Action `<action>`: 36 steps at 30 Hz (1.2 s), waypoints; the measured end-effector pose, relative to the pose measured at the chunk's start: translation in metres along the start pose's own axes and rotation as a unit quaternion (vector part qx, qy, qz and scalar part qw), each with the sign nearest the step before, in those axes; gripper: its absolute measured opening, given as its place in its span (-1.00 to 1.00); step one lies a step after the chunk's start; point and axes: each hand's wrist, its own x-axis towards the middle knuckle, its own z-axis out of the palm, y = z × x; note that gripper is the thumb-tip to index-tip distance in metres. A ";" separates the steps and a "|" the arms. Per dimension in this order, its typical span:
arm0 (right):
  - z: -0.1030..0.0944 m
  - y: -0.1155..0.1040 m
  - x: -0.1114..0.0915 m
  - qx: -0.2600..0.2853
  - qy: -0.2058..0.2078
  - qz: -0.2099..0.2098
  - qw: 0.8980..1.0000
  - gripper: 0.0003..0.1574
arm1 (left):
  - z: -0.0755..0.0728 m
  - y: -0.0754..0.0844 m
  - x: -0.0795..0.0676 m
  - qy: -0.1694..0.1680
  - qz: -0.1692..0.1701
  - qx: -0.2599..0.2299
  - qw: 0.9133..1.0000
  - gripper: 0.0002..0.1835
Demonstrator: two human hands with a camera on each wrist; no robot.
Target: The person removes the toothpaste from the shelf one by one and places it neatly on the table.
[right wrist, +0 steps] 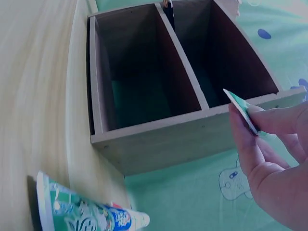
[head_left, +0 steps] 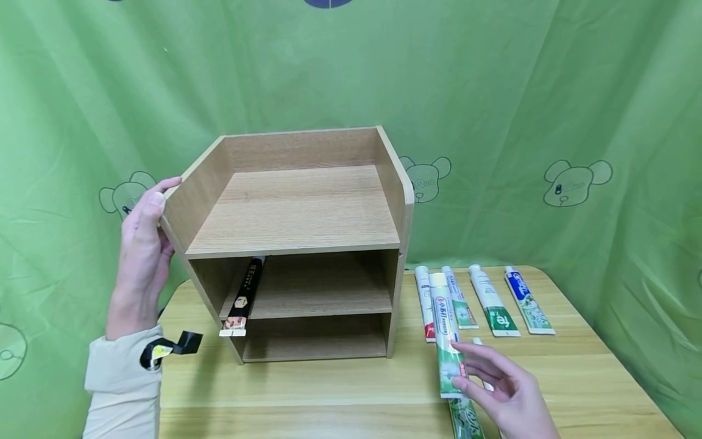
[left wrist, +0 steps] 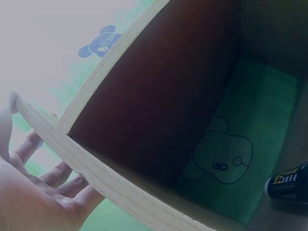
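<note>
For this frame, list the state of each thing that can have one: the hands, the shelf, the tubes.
left hand: open, resting on the shelf's left wall
right hand: pinching the green tube
green tube: lifted at its crimped end
wooden shelf: upright
black tube: on the middle shelf, overhanging

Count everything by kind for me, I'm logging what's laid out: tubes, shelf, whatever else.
White toothpaste tubes: 6 (one pinched by the right hand, five lying on the table)
Black tube: 1 (on the middle shelf)
Wooden shelf unit: 1
Total: 8
A small white piece beside the right hand is too hidden to identify, so it is not counted.
</note>
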 end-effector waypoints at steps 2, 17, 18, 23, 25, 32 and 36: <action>-0.003 0.004 0.000 0.001 0.000 -0.002 1.000 -0.35 | 0.000 0.000 0.000 0.000 0.002 -0.001 1.000 -0.49; -0.036 0.030 0.001 -0.048 0.013 0.037 0.998 -0.26 | 0.001 0.001 0.000 -0.004 0.002 -0.005 1.000 -0.48; -0.039 0.032 0.002 -0.047 0.015 0.033 0.998 -0.26 | 0.001 0.001 0.000 -0.003 0.001 -0.005 1.000 -0.48; -0.054 0.041 0.001 -0.055 0.018 0.010 0.998 -0.26 | -0.001 0.000 -0.001 0.003 0.000 -0.005 1.000 -0.48; -0.061 0.044 0.001 -0.073 0.019 -0.010 0.997 -0.27 | -0.001 0.000 -0.001 0.002 0.001 -0.005 1.000 -0.48; -0.082 0.060 0.001 -0.102 0.022 -0.050 0.993 -0.29 | -0.001 0.000 -0.001 0.000 0.001 -0.004 1.000 -0.48; -0.093 0.069 0.002 -0.082 0.019 -0.001 0.996 -0.31 | -0.002 0.000 -0.001 0.000 0.001 -0.004 1.000 -0.48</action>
